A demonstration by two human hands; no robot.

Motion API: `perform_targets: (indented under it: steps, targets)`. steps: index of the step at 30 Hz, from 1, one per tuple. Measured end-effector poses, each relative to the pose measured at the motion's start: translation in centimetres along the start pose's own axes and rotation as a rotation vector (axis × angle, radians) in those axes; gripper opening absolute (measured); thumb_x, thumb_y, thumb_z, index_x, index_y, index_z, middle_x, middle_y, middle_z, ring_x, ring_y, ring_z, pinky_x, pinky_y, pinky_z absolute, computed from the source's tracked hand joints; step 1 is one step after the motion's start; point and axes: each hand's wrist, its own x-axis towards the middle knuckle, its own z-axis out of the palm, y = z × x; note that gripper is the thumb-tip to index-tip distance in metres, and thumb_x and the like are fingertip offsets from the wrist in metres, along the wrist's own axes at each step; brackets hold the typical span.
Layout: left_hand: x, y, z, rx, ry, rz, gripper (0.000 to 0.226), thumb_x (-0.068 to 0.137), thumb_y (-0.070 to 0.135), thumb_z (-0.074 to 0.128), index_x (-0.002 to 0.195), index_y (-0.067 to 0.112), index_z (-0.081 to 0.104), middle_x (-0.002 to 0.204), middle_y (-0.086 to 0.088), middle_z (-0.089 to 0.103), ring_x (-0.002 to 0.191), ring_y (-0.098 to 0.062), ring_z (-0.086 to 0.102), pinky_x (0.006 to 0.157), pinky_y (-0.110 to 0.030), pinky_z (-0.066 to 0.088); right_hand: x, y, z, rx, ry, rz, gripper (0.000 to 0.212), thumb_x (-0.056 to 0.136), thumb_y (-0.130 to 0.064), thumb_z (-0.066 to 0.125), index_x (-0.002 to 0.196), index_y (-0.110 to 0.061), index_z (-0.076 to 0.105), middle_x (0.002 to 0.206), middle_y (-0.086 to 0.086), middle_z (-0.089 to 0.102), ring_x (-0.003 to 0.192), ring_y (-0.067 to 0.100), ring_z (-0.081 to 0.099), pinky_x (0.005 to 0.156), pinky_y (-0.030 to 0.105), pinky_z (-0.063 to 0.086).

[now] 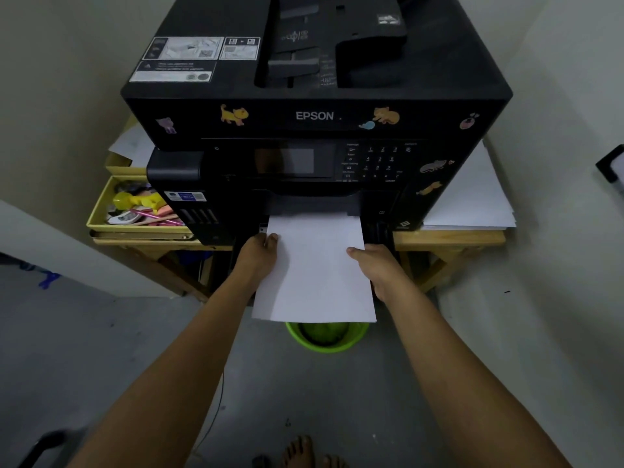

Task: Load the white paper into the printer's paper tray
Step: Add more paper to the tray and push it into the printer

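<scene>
At frame centre, the left hand (260, 253) and right hand (378, 265) pinch the white paper (315, 271) by its side edges, sensibly, since such light, floppy sheets would likely buckle if pushed from behind into the Epson printer (314, 116).

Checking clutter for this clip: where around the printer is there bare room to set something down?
Little on the wooden table: the printer fills its middle, the yellow tray of pens crowds the left, a paper stack covers the right. Free: the grey floor left of the green bin, and right of it.
</scene>
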Motion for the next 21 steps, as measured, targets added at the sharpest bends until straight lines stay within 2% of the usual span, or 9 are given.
perform_targets:
  steps: [1,2,4,5,9,13,17,21]
  targets:
    - [0.2,0.0,0.0,0.003,0.004,0.002,0.042,0.114,0.037,0.042,0.103,0.001,0.059,0.092,-0.016,0.062,0.111,-0.046,0.065,0.081,-0.036,0.043,0.3,-0.1,0.1,0.0,0.006,-0.007,0.037,0.109,-0.026,0.065,0.139,-0.005,0.07,0.133,0.012,0.074,0.12,0.033,0.072,0.108,0.047,0.057]
    - [0.3,0.0,0.0,-0.002,0.005,0.004,0.044,0.114,0.038,0.042,0.108,-0.001,0.062,0.098,-0.02,0.065,0.112,-0.046,0.065,0.084,-0.038,0.046,0.5,-0.2,0.1,-0.004,0.01,-0.009,0.037,0.109,-0.026,0.065,0.139,-0.005,0.07,0.133,0.012,0.074,0.12,0.033,0.072,0.107,0.047,0.057]
    - [0.7,0.0,0.0,-0.028,0.008,0.0,0.051,0.114,0.04,0.043,0.129,-0.005,0.063,0.123,-0.028,0.068,0.119,-0.046,0.064,0.095,-0.043,0.051,1.1,-0.5,0.2,-0.017,0.025,-0.009,0.04,0.107,-0.028,0.066,0.14,-0.005,0.069,0.135,0.012,0.073,0.122,0.034,0.071,0.109,0.049,0.056]
    - [0.8,0.0,0.0,-0.045,0.012,-0.003,0.052,0.114,0.04,0.043,0.134,-0.005,0.061,0.128,-0.029,0.067,0.12,-0.046,0.064,0.099,-0.045,0.051,1.3,-0.5,0.3,-0.023,0.03,-0.01,0.042,0.107,-0.031,0.067,0.141,-0.006,0.068,0.137,0.012,0.073,0.123,0.035,0.071,0.111,0.052,0.055]
    - [1.5,-0.4,0.2,-0.133,0.035,-0.001,0.045,0.113,0.036,0.046,0.136,0.001,0.064,0.113,-0.016,0.063,0.116,-0.043,0.064,0.093,-0.043,0.051,2.8,-0.5,0.5,-0.022,0.037,-0.003,0.055,0.102,-0.039,0.069,0.147,-0.008,0.063,0.145,0.014,0.068,0.13,0.037,0.067,0.115,0.057,0.052]
    - [1.9,-0.8,0.3,-0.175,0.031,-0.014,0.044,0.113,0.036,0.049,0.14,0.004,0.062,0.115,-0.015,0.063,0.104,-0.035,0.061,0.083,-0.036,0.045,3.1,-0.8,0.7,-0.035,0.054,0.022,0.047,0.104,-0.033,0.069,0.142,-0.005,0.067,0.14,0.015,0.071,0.128,0.037,0.068,0.114,0.057,0.052]
    - [2.1,-1.4,0.4,-0.188,0.018,-0.039,0.04,0.112,0.032,0.053,0.138,0.004,0.061,0.121,-0.016,0.063,0.102,-0.029,0.058,0.085,-0.035,0.045,3.4,0.0,0.6,-0.027,0.044,0.046,0.05,0.103,-0.036,0.07,0.142,-0.006,0.067,0.139,0.014,0.071,0.126,0.037,0.069,0.113,0.057,0.053]
    - [2.3,-1.7,0.7,-0.185,0.009,-0.055,0.029,0.111,0.029,0.054,0.127,0.006,0.064,0.121,-0.017,0.063,0.1,-0.03,0.058,0.084,-0.033,0.044,5.2,1.2,0.0,-0.008,0.029,0.043,0.078,0.082,-0.047,0.076,0.147,-0.006,0.062,0.145,0.017,0.067,0.131,0.039,0.066,0.115,0.061,0.051]
